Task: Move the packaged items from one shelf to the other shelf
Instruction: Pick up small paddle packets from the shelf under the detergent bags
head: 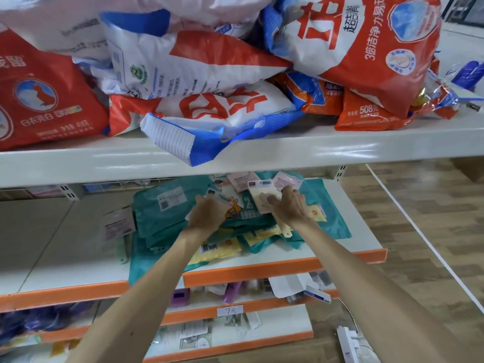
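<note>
On the middle shelf: teal packets and yellow packets lie heaped, right of centre, beneath both hands.
Left hand: fingers curled at a cartoon-printed packet — blur hides whether they actually pinch it.
Right hand: thumb and fingers pinch a pale carded packet.
Heap: best taken few at once, flat faces gripped firmly — glossy packs likely slide.
Top shelf: its edge overhangs; hands should withdraw low.

The white upper shelf, at twelve o'clock, bears a heap of red, white and blue detergent bags. Below it, the orange-edged middle shelf carries teal packets and yellow packets piled toward its three o'clock end.
</note>
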